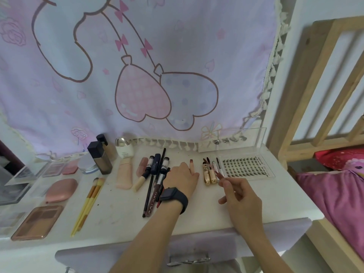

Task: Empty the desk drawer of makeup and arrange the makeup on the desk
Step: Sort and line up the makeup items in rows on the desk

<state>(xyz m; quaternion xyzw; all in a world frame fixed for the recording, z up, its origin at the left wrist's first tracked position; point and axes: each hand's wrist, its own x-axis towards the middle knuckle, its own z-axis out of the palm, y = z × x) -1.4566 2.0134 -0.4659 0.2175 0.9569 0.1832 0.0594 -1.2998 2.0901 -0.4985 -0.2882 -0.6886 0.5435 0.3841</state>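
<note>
Two hands at centre frame over white desk (pixel 122 209): left hand (pixel 182 179) grips small beige tube (pixel 191 164), right hand (pixel 239 194) pinches slim pink stick (pixel 220 175).

This was a bedroom in a home, fitted out as a dressing corner. A white desk (pixel 122 209) carried makeup brushes (pixel 88 201), foundation bottles (pixel 99 158) and compacts (pixel 61 189) in rows, and a pastel cartoon-print cloth (pixel 177 46) with a tasselled edge hung behind it at twelve o'clock. At three o'clock a pale wooden bed frame (pixel 315 79) with pink bedding (pixel 338 198) stood just beside the desk.
</note>
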